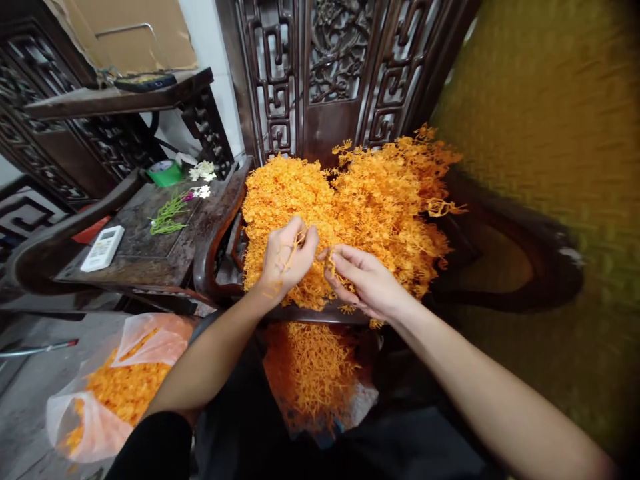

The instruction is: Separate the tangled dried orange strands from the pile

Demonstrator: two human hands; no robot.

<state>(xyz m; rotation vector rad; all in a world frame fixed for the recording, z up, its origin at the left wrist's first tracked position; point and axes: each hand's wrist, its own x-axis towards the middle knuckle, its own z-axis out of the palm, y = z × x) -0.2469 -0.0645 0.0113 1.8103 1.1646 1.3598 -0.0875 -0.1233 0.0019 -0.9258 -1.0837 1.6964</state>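
Head view: left hand [287, 257] closed on a thin orange plastic sprig [296, 245], right hand [363, 280] pinching its other end, both just above the big heap of orange plastic flower sprays [370, 200] piled on the dark carved wooden chair seat [300, 313]. Seemingly mid-separation, one sprig being pulled apart; next move likely calls for a firm, short tug without snapping the stem. Below, a clear plastic bag of orange pieces [120, 387] on the grey floor [30, 400]. To the left, a dark side table [150, 247] bearing a white remote control [103, 248], a green tape roll [165, 172] and green stems [167, 217]. Carved dark screen [320, 67] behind.
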